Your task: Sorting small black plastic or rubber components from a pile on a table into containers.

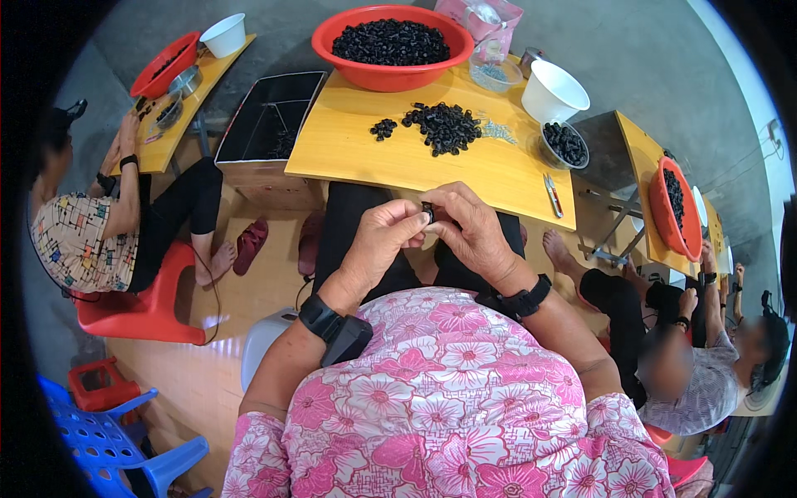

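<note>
— What did the frame show?
— Both hands met above the lap: left hand (383, 241) and right hand (471, 232) each pinched shut on one small black part (427, 211), just short of the yellow table (349, 149).
— The risk?
— A loosened pinch could have dropped it between the knees, well away from the pile of black parts (444, 126).

A large round red plastic basin (390, 70) heaped with small black pieces stands at the far edge of a yellow wooden tabletop (349, 145), beside a white plastic cup (552, 91) and a small clear bowl (564, 145) of black pieces. A red-handled cutter (553, 195) lies near the table's right edge, while a red plastic stool (141, 311) stands at left
</note>
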Demonstrator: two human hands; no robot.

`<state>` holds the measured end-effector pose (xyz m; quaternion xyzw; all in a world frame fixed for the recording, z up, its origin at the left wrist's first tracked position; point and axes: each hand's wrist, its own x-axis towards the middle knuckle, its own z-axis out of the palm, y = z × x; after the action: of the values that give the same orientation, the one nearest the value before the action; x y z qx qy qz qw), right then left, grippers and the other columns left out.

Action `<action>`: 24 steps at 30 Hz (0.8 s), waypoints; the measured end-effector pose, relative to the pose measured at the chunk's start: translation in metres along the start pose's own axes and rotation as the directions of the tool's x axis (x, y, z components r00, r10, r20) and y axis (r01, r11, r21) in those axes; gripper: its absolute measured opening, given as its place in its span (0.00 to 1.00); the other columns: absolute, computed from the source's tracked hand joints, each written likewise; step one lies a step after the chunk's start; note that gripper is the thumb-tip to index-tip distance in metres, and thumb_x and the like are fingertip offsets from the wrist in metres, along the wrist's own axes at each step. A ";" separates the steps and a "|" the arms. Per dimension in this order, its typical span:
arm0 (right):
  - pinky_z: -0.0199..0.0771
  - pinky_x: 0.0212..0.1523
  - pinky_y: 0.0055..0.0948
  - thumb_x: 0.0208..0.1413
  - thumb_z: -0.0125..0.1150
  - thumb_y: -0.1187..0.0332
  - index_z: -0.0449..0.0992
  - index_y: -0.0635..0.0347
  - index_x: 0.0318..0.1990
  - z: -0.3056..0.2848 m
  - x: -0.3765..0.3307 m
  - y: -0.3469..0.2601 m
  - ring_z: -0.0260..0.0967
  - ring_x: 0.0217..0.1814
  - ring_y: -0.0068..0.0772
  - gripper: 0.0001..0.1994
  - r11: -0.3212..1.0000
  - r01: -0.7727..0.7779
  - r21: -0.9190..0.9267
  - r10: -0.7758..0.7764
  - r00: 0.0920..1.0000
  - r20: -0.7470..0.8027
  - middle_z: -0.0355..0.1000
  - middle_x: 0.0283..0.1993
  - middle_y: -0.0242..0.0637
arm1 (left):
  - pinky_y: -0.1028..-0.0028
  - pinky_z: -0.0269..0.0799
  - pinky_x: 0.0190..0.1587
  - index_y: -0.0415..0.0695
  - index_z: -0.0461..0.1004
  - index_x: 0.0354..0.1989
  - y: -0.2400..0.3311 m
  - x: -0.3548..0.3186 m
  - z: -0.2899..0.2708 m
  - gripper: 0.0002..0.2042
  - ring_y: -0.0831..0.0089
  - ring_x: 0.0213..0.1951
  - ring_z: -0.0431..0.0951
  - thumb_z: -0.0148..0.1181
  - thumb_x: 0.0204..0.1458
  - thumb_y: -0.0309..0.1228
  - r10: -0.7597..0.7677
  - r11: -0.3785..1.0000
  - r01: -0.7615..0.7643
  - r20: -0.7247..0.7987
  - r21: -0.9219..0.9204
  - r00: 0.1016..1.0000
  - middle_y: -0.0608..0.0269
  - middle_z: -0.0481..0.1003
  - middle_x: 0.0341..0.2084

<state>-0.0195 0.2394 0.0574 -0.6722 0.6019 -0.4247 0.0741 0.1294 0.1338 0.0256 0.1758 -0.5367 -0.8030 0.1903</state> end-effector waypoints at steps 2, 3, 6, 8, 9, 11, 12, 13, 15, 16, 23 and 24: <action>0.72 0.42 0.36 0.46 0.58 0.80 0.70 0.60 0.50 0.000 -0.001 0.000 0.70 0.43 0.50 0.20 1.000 0.009 0.009 -0.009 1.000 0.024 0.68 0.43 0.46 | 0.83 0.69 0.36 0.43 0.74 0.34 0.002 0.000 -0.002 0.05 0.87 0.31 0.70 0.56 0.58 0.30 0.020 0.998 -0.022 0.026 0.056 0.999 0.75 0.71 0.29; 0.72 0.42 0.36 0.46 0.58 0.80 0.70 0.60 0.50 0.000 0.000 -0.001 0.70 0.43 0.50 0.20 1.000 0.011 0.009 -0.011 1.000 0.023 0.68 0.43 0.46 | 0.84 0.67 0.35 0.43 0.73 0.33 0.004 0.001 -0.004 0.05 0.89 0.30 0.68 0.55 0.58 0.30 0.044 0.993 -0.049 0.051 0.111 0.998 0.76 0.70 0.28; 0.72 0.42 0.37 0.46 0.57 0.80 0.70 0.59 0.50 -0.001 -0.001 -0.004 0.70 0.43 0.51 0.20 1.000 0.003 -0.018 -0.002 0.999 0.046 0.68 0.43 0.47 | 0.84 0.65 0.33 0.42 0.72 0.32 0.002 0.003 -0.003 0.05 0.89 0.29 0.65 0.54 0.58 0.29 0.096 0.972 -0.106 0.057 0.211 0.994 0.77 0.69 0.27; 0.72 0.43 0.37 0.45 0.57 0.79 0.70 0.59 0.50 -0.001 -0.002 -0.004 0.70 0.43 0.50 0.20 0.999 0.011 -0.031 -0.011 1.000 0.021 0.68 0.42 0.46 | 0.84 0.64 0.33 0.42 0.72 0.32 0.005 0.004 -0.001 0.05 0.90 0.29 0.65 0.54 0.58 0.28 0.094 0.964 -0.104 0.054 0.245 0.994 0.77 0.69 0.27; 0.72 0.43 0.37 0.45 0.57 0.79 0.70 0.59 0.50 -0.002 -0.002 -0.004 0.70 0.43 0.50 0.20 0.999 0.012 -0.031 -0.011 1.000 0.020 0.68 0.42 0.46 | 0.85 0.63 0.32 0.42 0.73 0.32 0.008 0.004 0.001 0.05 0.90 0.29 0.64 0.54 0.58 0.28 0.089 0.956 -0.099 0.052 0.274 0.995 0.77 0.69 0.27; 0.72 0.43 0.35 0.44 0.57 0.79 0.70 0.58 0.50 -0.004 -0.003 -0.003 0.70 0.43 0.49 0.21 0.999 -0.014 0.034 0.015 0.999 -0.036 0.69 0.42 0.45 | 0.85 0.63 0.32 0.42 0.73 0.33 0.013 0.002 0.009 0.04 0.90 0.29 0.64 0.54 0.58 0.28 0.076 0.977 -0.082 0.039 0.194 0.996 0.77 0.69 0.27; 0.72 0.43 0.35 0.44 0.57 0.79 0.70 0.58 0.50 -0.005 -0.004 -0.003 0.70 0.43 0.49 0.21 0.999 -0.015 0.035 0.017 0.999 -0.037 0.69 0.42 0.45 | 0.85 0.62 0.32 0.42 0.73 0.33 0.014 0.001 0.011 0.04 0.90 0.29 0.64 0.54 0.58 0.28 0.060 0.992 -0.063 0.024 0.112 0.998 0.77 0.69 0.27; 0.72 0.44 0.35 0.44 0.57 0.79 0.71 0.58 0.50 -0.005 -0.003 -0.003 0.70 0.43 0.48 0.21 0.999 -0.017 0.032 0.018 0.999 -0.040 0.69 0.42 0.45 | 0.85 0.62 0.32 0.42 0.73 0.33 0.014 -0.001 0.012 0.04 0.90 0.29 0.64 0.54 0.58 0.28 0.058 0.992 -0.061 0.024 0.112 0.998 0.77 0.69 0.27; 0.71 0.44 0.34 0.43 0.57 0.79 0.71 0.58 0.50 -0.006 -0.004 -0.004 0.70 0.43 0.48 0.22 0.999 -0.018 0.028 0.020 0.999 -0.045 0.69 0.42 0.44 | 0.86 0.63 0.33 0.42 0.73 0.34 0.015 -0.002 0.013 0.04 0.90 0.30 0.66 0.54 0.58 0.28 0.043 0.999 -0.043 0.023 0.008 0.999 0.77 0.69 0.28; 0.72 0.43 0.34 0.43 0.57 0.79 0.71 0.58 0.50 -0.006 -0.003 -0.005 0.70 0.43 0.47 0.22 1.000 0.001 0.013 -0.001 0.998 -0.059 0.69 0.42 0.44 | 0.86 0.63 0.33 0.42 0.73 0.34 0.013 -0.002 0.012 0.04 0.90 0.30 0.66 0.54 0.58 0.28 0.043 0.999 -0.043 0.024 0.009 0.999 0.77 0.69 0.28; 0.73 0.40 0.31 0.43 0.58 0.80 0.73 0.58 0.49 -0.007 -0.004 -0.012 0.71 0.40 0.44 0.21 1.000 0.008 0.018 -0.005 0.990 -0.141 0.70 0.41 0.43 | 0.81 0.69 0.40 0.43 0.73 0.35 0.007 -0.002 0.020 0.07 0.85 0.32 0.70 0.55 0.60 0.33 0.006 0.967 0.002 0.031 -0.254 0.999 0.72 0.72 0.28; 0.73 0.40 0.31 0.43 0.58 0.80 0.73 0.58 0.49 -0.007 -0.005 -0.012 0.71 0.40 0.44 0.21 1.000 0.008 0.017 -0.005 0.990 -0.140 0.70 0.41 0.43 | 0.81 0.69 0.40 0.43 0.73 0.35 0.007 -0.002 0.020 0.07 0.84 0.32 0.70 0.55 0.60 0.33 -0.008 0.958 0.017 0.032 -0.285 0.999 0.72 0.72 0.29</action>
<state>-0.0146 0.2494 0.0671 -0.6419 0.5997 -0.4765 0.0361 0.1225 0.1483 0.0397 0.1377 -0.4170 -0.8758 0.2006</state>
